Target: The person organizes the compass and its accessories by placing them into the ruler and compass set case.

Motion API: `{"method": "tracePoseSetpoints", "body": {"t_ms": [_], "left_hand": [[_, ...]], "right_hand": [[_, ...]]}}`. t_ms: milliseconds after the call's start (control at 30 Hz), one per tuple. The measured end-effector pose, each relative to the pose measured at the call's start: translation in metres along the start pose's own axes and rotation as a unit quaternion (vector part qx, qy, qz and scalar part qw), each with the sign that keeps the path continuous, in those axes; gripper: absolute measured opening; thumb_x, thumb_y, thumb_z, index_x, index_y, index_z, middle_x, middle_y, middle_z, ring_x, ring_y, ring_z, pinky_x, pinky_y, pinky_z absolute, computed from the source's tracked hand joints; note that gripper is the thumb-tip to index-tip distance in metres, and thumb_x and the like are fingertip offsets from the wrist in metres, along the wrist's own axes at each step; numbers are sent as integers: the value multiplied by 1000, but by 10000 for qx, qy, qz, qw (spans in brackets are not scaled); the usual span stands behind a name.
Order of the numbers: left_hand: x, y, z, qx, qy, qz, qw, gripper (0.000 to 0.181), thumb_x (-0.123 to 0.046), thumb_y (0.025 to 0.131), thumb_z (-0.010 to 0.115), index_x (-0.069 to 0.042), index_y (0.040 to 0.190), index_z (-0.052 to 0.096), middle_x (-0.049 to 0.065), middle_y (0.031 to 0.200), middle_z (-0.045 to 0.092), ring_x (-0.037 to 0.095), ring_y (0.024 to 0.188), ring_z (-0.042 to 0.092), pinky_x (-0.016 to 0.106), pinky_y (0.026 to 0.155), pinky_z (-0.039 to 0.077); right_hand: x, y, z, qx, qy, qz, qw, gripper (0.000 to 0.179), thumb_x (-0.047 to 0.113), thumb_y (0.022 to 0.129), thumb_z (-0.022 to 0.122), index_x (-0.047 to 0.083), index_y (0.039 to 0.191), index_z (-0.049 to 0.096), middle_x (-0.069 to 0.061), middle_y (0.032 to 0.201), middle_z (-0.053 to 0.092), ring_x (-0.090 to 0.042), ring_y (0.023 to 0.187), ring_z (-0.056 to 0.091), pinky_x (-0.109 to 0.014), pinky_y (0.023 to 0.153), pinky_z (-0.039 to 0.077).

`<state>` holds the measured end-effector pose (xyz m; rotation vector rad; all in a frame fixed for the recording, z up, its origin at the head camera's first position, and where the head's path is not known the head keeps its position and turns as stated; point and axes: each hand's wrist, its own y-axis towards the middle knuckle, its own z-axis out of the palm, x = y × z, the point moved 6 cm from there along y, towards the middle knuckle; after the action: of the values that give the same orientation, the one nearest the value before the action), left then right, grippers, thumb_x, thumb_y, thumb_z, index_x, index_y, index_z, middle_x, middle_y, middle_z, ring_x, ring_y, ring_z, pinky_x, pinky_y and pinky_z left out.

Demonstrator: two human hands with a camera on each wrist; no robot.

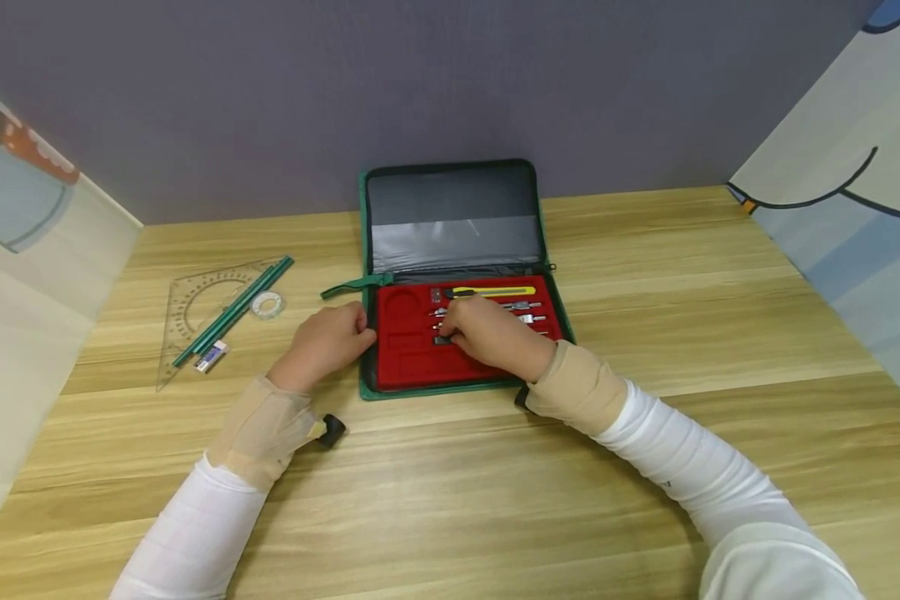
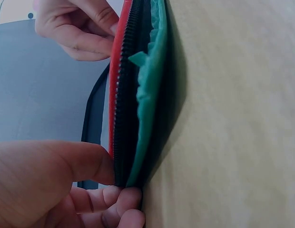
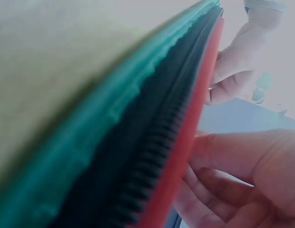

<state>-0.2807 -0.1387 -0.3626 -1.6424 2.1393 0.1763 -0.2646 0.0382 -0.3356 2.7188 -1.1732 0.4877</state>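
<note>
A green zip case (image 1: 457, 387) lies unfolded with a red moulded tray (image 1: 435, 362) in its near half. My left hand (image 1: 327, 343) pinches the case's left edge; in the left wrist view its thumb (image 2: 90, 159) is above the zip and the other fingers are under the green rim. Over the tray, my right hand (image 1: 495, 333) has curled fingers down at a small dark-grey piece (image 1: 442, 340). I cannot tell whether they grip it. Metal drawing instruments (image 1: 528, 318) lie in slots, partly hidden by this hand. Above them sits a yellow cutter knife (image 1: 502, 292).
Left of the case lie a clear set square (image 1: 171, 333), green pencils (image 1: 232, 310), a roll of tape (image 1: 267, 305) and an eraser (image 1: 211, 357). A green strap (image 1: 348, 287) sticks out from the case. The dark lid (image 1: 453, 217) stands raised towards the wall.
</note>
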Motion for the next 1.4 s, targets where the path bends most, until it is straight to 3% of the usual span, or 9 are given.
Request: {"method": "tracePoseSetpoints", "body": {"t_ms": [400,667,833,1067,1200,1400], "left_hand": [[0,0,0,62,7,-10,10000,14,-19,86,54,-8,78,52,4,66,51,21,61,48,30,52,33],[-1,0,1,14,3,44,10000,13,-19,85,55,-9,78,51,4,67,51,22,63,48,30,53,34],[0,-1,1,17,3,-15,10000,12,-18,85,54,-9,78,51,4,67,51,22,63,49,30,53,33],[1,-2,-4,27,8,25,10000,12,-18,86,53,-8,79,52,3,64,49,20,60,47,30,52,33],[1,-3,-3,35,-20,97,9999,13,-19,87,53,-7,81,52,2,62,49,19,58,46,29,52,33],[1,-4,4,50,-56,127,9999,13,-19,86,54,-7,83,53,0,60,48,17,56,44,29,51,32]], "right_hand": [[-9,-7,-6,107,271,379,9989,20,4,85,65,2,104,71,-9,105,68,-21,96,62,-34,86,49],[-42,-36,-39,-517,941,890,9902,16,10,86,66,2,99,71,-7,90,70,-13,62,54,-29,61,46],[-84,-59,-56,-753,1090,1709,9763,18,12,88,63,1,100,70,-10,90,69,-20,76,59,-32,67,47],[-129,-75,-58,-490,1487,2732,9491,34,20,89,60,-5,112,60,-20,103,61,-29,88,60,-38,74,49],[-143,-78,-47,-308,2060,3022,9302,43,21,89,60,-9,119,51,-19,104,56,-24,80,60,-32,68,51],[-149,-81,-33,-237,2664,3034,9146,37,9,88,59,-14,115,49,-16,94,54,-17,66,59,-31,60,54]]}}
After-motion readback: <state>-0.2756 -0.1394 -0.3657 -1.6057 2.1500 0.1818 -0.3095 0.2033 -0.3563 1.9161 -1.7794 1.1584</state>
